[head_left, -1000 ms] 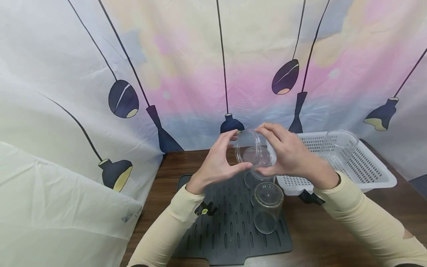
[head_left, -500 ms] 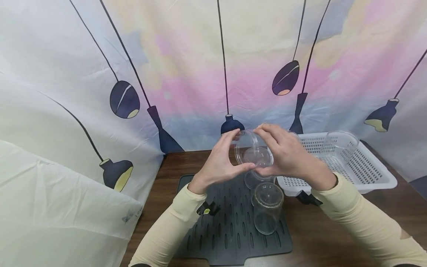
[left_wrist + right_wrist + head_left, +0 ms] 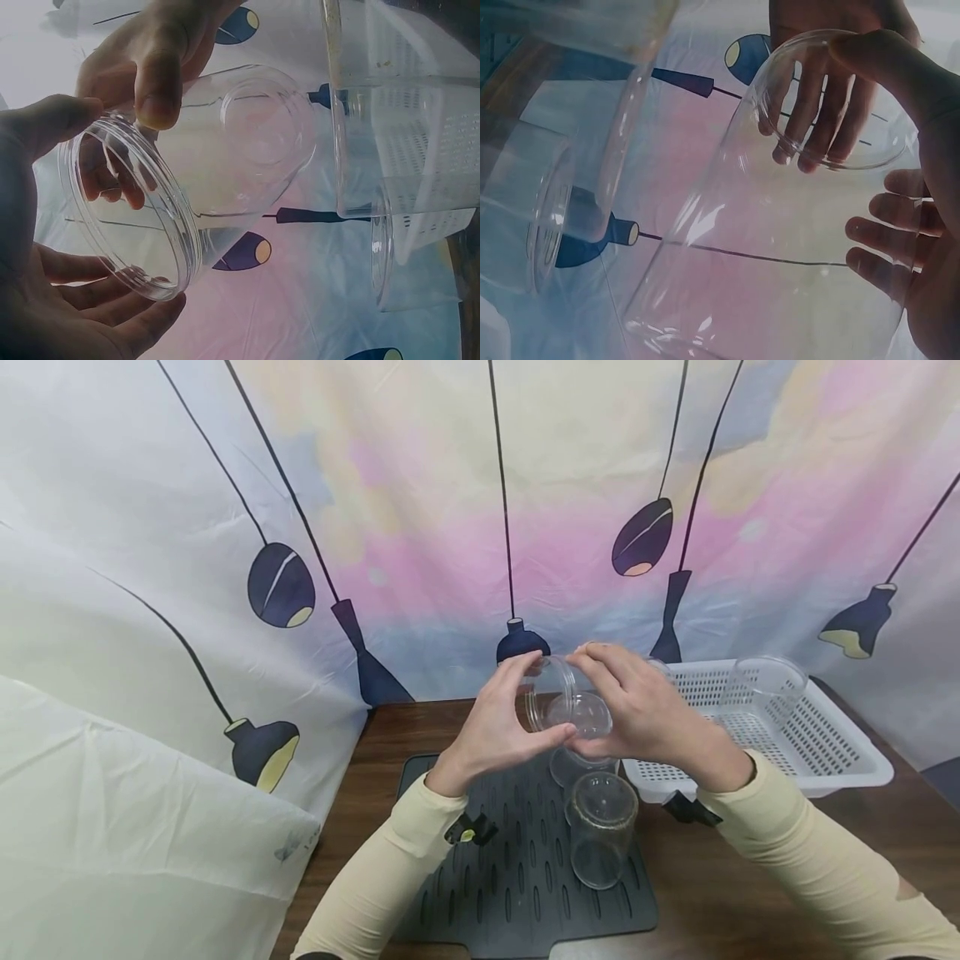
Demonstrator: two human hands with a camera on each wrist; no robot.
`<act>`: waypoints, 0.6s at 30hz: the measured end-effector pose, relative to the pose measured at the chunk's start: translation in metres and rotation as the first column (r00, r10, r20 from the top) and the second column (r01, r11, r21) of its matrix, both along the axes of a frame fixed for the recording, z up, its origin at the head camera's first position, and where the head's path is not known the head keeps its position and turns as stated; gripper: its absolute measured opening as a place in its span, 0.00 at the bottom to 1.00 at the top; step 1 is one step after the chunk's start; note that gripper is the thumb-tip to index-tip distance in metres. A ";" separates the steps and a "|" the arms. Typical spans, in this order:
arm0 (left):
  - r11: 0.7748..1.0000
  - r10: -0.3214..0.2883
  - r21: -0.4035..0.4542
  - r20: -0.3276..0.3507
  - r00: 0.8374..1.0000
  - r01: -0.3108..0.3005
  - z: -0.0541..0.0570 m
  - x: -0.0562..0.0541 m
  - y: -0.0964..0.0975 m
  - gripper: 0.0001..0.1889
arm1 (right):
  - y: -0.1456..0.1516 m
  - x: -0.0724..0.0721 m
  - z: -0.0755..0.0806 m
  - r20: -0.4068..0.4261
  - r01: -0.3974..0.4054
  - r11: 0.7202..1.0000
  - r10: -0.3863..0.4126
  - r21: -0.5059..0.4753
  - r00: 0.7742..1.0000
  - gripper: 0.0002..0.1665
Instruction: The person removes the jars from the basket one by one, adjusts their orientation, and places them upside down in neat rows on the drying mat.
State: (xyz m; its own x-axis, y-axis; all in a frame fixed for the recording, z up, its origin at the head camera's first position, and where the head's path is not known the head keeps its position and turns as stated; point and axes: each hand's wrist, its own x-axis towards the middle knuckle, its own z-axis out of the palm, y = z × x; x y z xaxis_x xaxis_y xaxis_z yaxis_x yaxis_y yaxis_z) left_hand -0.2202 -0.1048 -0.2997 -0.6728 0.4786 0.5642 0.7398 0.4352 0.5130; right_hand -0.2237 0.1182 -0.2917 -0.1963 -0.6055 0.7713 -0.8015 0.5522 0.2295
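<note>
A clear jar (image 3: pixel 551 693) is held up, tilted on its side, between both hands above the mat's far end. My left hand (image 3: pixel 491 722) grips its ridged rim, thumb on one side and fingers on the other, as the left wrist view shows. My right hand (image 3: pixel 648 714) grips the jar body close behind that rim. In the left wrist view the round base (image 3: pixel 262 124) points away. I cannot tell whether a clear lid sits on the rim. Below the hands, a clear jar (image 3: pixel 602 831) stands bottom up on the dark ribbed mat (image 3: pixel 487 885).
More clear jars (image 3: pixel 567 764) stand behind it, partly hidden by the hands. A white perforated basket (image 3: pixel 862 768) sits at the right on the brown wooden table (image 3: pixel 720 877), with a clear jar (image 3: pixel 765 689) in it. A printed cloth (image 3: pixel 420 527) hangs behind.
The right hand has shifted slightly left and the left hand slightly right, so they are a little closer together on the jar. Both keep their hold.
</note>
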 end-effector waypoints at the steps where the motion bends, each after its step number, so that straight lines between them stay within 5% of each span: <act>1: 1.000 0.002 0.004 -0.004 1.000 -0.002 0.000 0.000 0.000 0.47 | 0.000 0.000 0.000 -0.001 0.005 1.000 -0.005 0.003 1.000 0.58; 11: 1.000 0.002 0.023 -0.014 1.000 -0.002 -0.002 0.001 -0.004 0.46 | 0.015 0.001 0.002 0.129 -0.003 1.000 0.003 0.001 0.992 0.65; 18: 0.999 0.008 0.051 -0.013 1.000 -0.007 -0.001 0.000 -0.009 0.45 | 0.035 -0.005 0.004 0.295 -0.040 0.994 0.069 -0.103 0.953 0.64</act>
